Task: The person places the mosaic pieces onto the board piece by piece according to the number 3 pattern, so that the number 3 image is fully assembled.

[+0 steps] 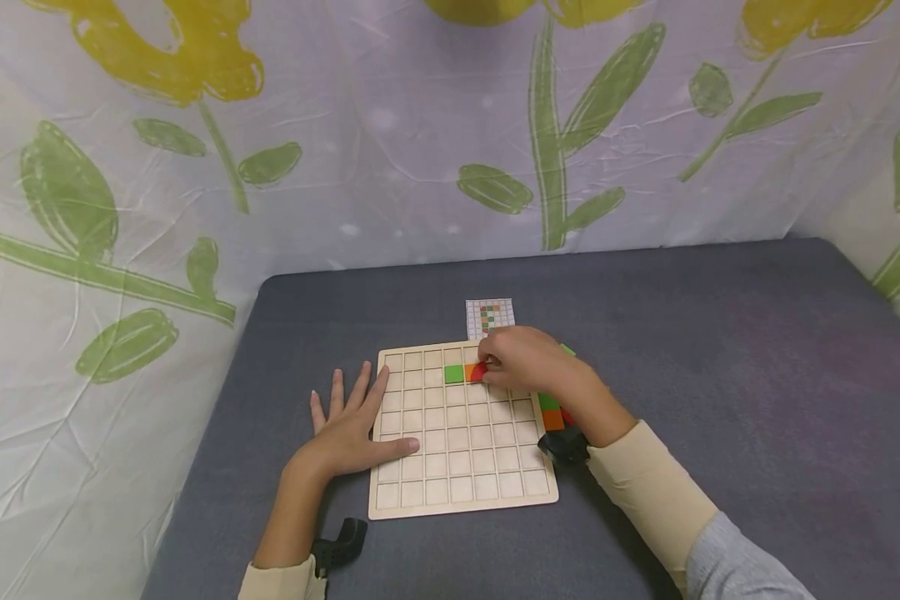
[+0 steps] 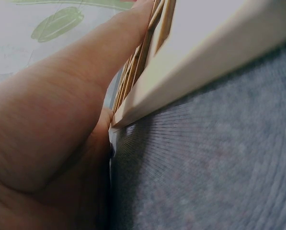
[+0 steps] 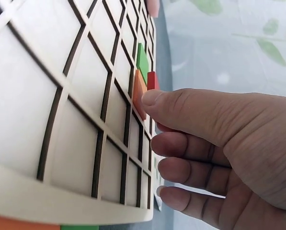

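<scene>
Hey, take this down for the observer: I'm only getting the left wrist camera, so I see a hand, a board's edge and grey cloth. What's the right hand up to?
Observer: The right hand is pinching a red piece.
Operator: Okay, and is anything lying on the board?
Observer: Yes, the head view shows a green tile on the grid, right next to an orange tile.
Operator: Anything past the far edge?
Observer: A small sheet printed with a grid, some of its squares coloured.
</scene>
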A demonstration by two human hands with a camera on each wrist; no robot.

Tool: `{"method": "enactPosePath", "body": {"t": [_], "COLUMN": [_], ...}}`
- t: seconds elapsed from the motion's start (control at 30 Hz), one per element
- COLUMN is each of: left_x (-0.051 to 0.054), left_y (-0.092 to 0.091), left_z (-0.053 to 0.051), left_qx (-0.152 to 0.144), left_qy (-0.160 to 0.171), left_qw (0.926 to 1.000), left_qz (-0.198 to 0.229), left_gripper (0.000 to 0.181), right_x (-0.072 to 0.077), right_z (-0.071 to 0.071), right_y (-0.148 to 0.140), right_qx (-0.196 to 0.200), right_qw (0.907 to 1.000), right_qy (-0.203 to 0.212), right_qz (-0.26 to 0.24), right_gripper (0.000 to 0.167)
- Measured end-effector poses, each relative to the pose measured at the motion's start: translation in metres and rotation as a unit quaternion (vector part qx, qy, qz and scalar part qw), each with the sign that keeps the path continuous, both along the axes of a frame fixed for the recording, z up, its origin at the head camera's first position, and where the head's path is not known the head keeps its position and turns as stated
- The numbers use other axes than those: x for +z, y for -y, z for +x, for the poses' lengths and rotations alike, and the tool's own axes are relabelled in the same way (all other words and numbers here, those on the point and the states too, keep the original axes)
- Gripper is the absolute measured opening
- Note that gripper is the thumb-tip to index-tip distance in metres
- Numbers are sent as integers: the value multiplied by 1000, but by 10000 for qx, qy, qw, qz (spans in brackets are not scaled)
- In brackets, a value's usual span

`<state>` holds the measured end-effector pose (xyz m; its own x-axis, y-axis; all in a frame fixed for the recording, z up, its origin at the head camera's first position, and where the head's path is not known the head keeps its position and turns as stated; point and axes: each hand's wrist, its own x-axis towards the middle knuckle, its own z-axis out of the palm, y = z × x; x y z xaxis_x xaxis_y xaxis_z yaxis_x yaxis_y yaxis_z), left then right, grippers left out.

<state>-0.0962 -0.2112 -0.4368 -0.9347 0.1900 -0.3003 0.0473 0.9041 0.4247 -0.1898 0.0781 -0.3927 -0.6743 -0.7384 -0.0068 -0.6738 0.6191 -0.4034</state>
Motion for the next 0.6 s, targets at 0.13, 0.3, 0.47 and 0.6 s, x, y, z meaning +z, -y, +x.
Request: {"method": "enactPosePath", "body": {"t": [0.13, 0.3, 0.47, 0.6], "left_x": [0, 0, -1, -1], "left_y": [0, 1, 1, 0], "left_z": [0, 1, 1, 1], "left_qx": [-14, -29, -33, -35], "left_qy": [-23, -54, -77, -95], "left_qw": [10000, 10000, 9998, 9998], "left_qz": [18, 67, 163, 185], "left_gripper": [120, 119, 119, 119], "right_x": [-1, -1, -1, 0], "right_z": [-1, -1, -2, -2], "right_y": [5, 13, 21, 26], "right_qx": [26, 65, 41, -22], "right_qw": [10000, 10000, 9998, 9997], "right_qy": [10, 45, 65, 94], "right_qz": [-19, 35, 158, 230], "right_gripper": [12, 5, 3, 3]}}
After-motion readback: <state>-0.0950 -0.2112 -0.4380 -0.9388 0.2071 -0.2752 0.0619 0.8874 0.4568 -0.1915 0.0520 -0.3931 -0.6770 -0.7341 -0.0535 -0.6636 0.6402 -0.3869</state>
